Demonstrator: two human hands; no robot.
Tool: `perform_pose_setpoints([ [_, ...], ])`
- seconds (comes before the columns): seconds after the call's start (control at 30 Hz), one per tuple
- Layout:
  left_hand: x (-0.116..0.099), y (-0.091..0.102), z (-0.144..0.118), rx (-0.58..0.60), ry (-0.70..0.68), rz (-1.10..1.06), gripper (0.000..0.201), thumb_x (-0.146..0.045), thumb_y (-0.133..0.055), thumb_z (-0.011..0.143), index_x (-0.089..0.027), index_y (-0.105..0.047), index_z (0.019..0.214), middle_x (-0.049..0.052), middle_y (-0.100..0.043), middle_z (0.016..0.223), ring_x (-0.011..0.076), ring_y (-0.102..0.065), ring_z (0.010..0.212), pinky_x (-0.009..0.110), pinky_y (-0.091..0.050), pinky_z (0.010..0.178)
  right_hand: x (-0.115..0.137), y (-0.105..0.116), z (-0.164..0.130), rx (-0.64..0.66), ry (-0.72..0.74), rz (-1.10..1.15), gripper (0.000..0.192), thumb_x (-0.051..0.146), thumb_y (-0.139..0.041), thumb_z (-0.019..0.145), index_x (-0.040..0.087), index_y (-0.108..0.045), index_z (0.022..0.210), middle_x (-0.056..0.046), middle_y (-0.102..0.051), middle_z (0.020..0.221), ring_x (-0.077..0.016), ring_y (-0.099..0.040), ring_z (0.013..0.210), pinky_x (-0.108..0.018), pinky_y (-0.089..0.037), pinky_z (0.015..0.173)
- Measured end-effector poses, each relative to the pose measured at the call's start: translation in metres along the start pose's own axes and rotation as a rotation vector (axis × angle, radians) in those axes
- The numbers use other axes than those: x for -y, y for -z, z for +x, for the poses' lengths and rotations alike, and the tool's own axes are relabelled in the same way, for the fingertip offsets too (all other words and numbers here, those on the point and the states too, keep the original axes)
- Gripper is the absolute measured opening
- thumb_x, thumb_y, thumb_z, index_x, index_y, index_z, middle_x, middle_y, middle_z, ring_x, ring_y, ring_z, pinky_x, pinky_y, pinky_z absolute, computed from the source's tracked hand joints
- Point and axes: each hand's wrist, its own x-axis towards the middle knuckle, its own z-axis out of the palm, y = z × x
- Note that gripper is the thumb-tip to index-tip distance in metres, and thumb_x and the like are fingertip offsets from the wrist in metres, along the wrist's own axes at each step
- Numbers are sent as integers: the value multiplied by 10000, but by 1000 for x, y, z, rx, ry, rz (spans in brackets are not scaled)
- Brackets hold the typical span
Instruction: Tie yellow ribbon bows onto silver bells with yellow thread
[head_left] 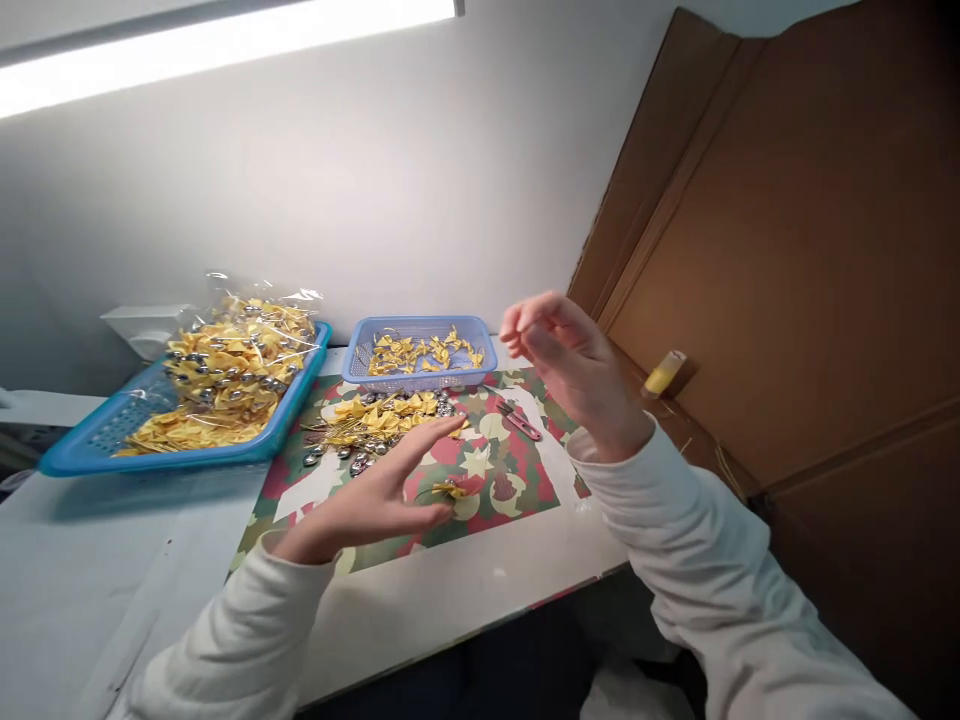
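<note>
My left hand [386,492] is held over the patterned mat, its thumb and fingers spread apart with nothing gripped. Just beyond the thumb tip is a small yellow bow [450,489] with a thin stem; I cannot tell whether the thumb touches it. My right hand [574,365] is raised at the right, above the mat's far corner. Its fingers are curled together towards the thumb, and anything between them is too small to make out. Behind my left hand lies a pile of yellow ribbon bows [390,415], with shiny silver bells [360,465] along its edge.
A small lilac basket [420,380] with several bows stands at the back. Left of it, a large blue basket [82,455] bears a clear bag of bows and bells [232,360]. Pink-handled snips [519,422] lie on the camouflage mat [510,495]. Cardboard [787,250] walls the right side.
</note>
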Motion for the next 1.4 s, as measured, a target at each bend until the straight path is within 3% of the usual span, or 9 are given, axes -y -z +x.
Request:
perform_pose_setpoints([
  [0.13, -33, -7, 23, 30, -59, -486, 445, -436, -592, 859, -254, -579, 1265, 97, -669, 1148, 258, -604, 1106, 391, -477, 953, -25, -17, 26, -28, 0, 81, 246, 489, -605, 856, 262, -512, 863, 0, -609, 901, -124, -562, 801, -284, -486, 775],
  [0.23, -34, -9, 40, -298, -83, -917, 365, -525, -516, 881, -217, -528, 685, -32, -470, 556, 133, -512, 541, 293, -501, 633, -58, -16, 23, -84, -64, 64, 281, 499, -619, 832, 241, -505, 839, 7, -596, 814, -115, -533, 721, -272, -472, 721],
  [0.3, -27, -6, 47, -521, -64, -1055, 370, -483, -537, 879, -221, -422, 645, -61, -398, 529, 108, -451, 497, 263, -485, 609, -74, -12, 9, -60, -115, 62, 290, 492, -626, 826, 222, -521, 821, 14, -582, 748, -118, -543, 709, -275, -470, 713],
  [0.4, -11, -4, 51, -693, 15, -1071, 255, -446, -586, 841, -222, -531, 731, -13, -638, 741, 126, -604, 697, 267, -507, 724, -83, -7, -20, 155, -252, 28, 294, 471, -660, 798, 197, -552, 800, 12, -602, 696, -130, -571, 682, -294, -479, 696],
  [0.5, 2, -9, 49, -570, 57, -872, 299, -481, -624, 792, -196, -670, 868, 72, -720, 1047, 195, -654, 963, 320, -500, 860, -77, -12, -38, 301, -288, -79, 220, 394, -642, 832, 179, -602, 808, -18, -658, 732, -141, -593, 684, -295, -472, 668],
  [0.63, 6, -20, 40, -269, 103, -529, 332, -495, -641, 781, -173, -716, 754, 76, -744, 853, 239, -661, 895, 356, -496, 863, -81, -28, -31, 149, -253, -46, 176, 350, -649, 818, 177, -616, 803, -17, -656, 729, -140, -587, 664, -287, -476, 644],
  [0.73, 8, -27, 36, -147, 122, -595, 363, -511, -617, 797, -172, -721, 719, 88, -730, 781, 244, -665, 846, 368, -495, 866, -101, -39, -20, 111, -294, -24, 172, 345, -642, 813, 174, -628, 820, -19, -659, 747, -149, -612, 706, -287, -487, 676],
  [1.07, 40, -33, 38, -519, 127, -878, 344, -438, -564, 758, -189, -557, 521, 27, -611, 622, 173, -599, 704, 309, -502, 763, -126, -55, -59, -33, -63, -353, 78, 196, -612, 815, 210, -682, 784, -38, -608, 889, -198, -547, 922, -369, -426, 881],
  [1.4, 48, -45, 31, -549, 62, -765, 340, -397, -559, 795, -185, -635, 540, 42, -609, 670, 196, -568, 749, 302, -462, 791, -139, -69, -83, 46, 16, -426, 368, 168, -431, 924, 253, -644, 1212, -64, -582, 1171, -209, -485, 1117, -416, -403, 1008],
])
